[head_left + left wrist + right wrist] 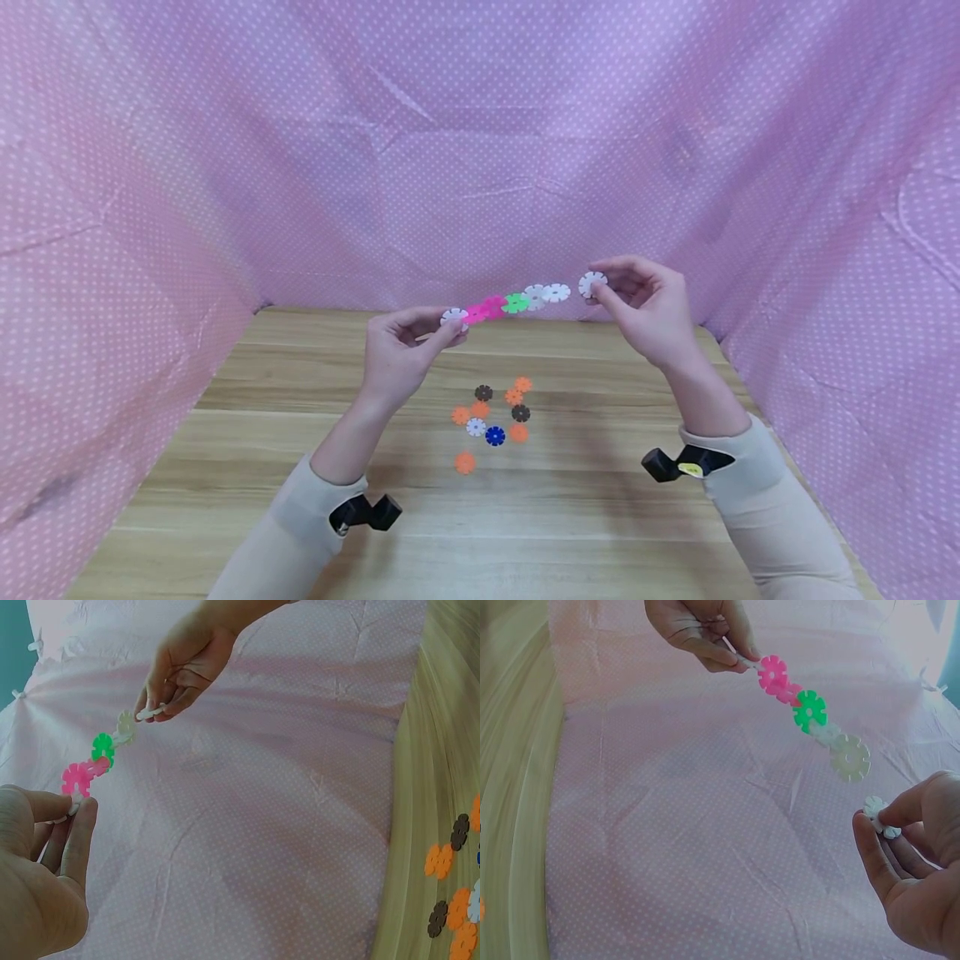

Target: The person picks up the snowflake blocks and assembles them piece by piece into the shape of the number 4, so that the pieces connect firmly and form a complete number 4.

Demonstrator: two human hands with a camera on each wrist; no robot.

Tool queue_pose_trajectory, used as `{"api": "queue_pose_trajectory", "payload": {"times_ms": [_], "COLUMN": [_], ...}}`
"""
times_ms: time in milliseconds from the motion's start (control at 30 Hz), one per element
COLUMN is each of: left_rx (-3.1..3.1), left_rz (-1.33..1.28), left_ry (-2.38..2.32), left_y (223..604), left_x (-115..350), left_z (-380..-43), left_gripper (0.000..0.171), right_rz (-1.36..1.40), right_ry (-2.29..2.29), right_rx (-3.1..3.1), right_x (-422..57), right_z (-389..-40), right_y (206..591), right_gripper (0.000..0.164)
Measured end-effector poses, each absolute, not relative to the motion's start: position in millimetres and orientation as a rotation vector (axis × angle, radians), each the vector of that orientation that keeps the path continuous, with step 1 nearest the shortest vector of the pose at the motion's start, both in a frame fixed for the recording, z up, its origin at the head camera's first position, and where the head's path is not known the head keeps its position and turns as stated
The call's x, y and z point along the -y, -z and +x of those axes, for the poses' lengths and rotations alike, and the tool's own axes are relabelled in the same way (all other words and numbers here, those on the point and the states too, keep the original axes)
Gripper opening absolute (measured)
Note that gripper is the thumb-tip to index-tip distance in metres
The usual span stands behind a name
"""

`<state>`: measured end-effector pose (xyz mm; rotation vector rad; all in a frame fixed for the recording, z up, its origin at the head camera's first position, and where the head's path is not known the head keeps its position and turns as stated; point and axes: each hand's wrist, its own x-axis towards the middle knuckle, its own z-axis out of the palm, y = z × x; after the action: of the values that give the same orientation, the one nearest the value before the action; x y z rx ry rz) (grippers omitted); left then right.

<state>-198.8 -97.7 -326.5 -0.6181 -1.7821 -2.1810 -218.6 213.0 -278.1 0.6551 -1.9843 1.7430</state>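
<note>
High over the table's far edge, my left hand (396, 354) pinches the white end of a chain of notched plastic discs (516, 303). From that end the chain runs through two pink discs (772, 675), a green disc (810, 712) and two whitish discs (850, 758), slotted together at alternating angles. My right hand (652, 312) pinches a separate white notched disc (592, 285) between thumb and fingers. A small gap shows between this disc and the chain's free end. The thumb covers part of it in the right wrist view.
Below the hands, several orange discs (465, 463), two dark brown discs (483, 392), a blue disc (495, 436) and a white disc (476, 427) lie on the wooden table (300, 467). Pink dotted cloth (480, 167) encloses the back and sides.
</note>
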Motion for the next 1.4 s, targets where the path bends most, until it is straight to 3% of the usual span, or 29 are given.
{"api": "queue_pose_trajectory", "payload": {"times_ms": [1400], "left_rx": [1.798], "left_rz": [-0.623], "left_ry": [2.184], "left_y": [330], "left_x": [97], "left_z": [-200], "left_gripper": [0.019], "right_rz": [0.657], "right_ry": [-1.744], "right_rx": [1.987], "right_x": [-201], "right_z": [-214], "right_y": [277], "right_gripper": [0.021]}}
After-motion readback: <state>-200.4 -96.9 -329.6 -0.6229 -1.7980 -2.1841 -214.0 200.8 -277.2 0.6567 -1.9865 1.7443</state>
